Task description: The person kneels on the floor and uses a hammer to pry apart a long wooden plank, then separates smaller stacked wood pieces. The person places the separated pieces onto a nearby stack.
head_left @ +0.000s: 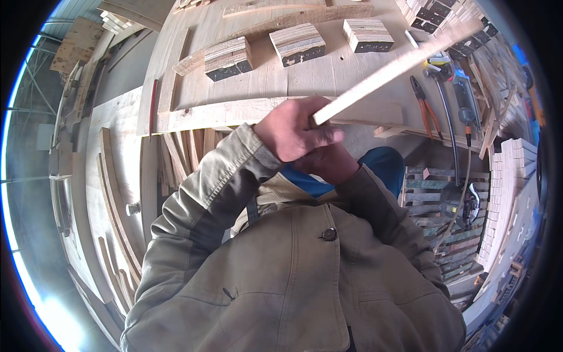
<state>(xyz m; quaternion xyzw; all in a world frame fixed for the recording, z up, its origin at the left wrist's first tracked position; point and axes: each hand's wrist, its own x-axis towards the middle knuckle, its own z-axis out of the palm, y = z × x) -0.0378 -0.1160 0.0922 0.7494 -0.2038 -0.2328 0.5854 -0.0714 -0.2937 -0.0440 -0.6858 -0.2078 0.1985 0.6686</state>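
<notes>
My left hand point(296, 128) is closed around the near end of a long pale wooden strip point(399, 67), which slants up and to the right over the workbench point(293, 79). My right hand point(331, 164) sits just below and behind the left one, mostly hidden by it; whether it grips the strip I cannot tell. Both olive-green sleeves meet in front of my chest.
Three short laminated wood blocks point(296, 44) lie in a row on the bench. Orange-handled pliers point(423, 102) and a power tool with a cable point(463, 94) lie at the right. Stacked wood pieces point(510, 188) fill the right side; curved boards point(114, 193) lean at the left.
</notes>
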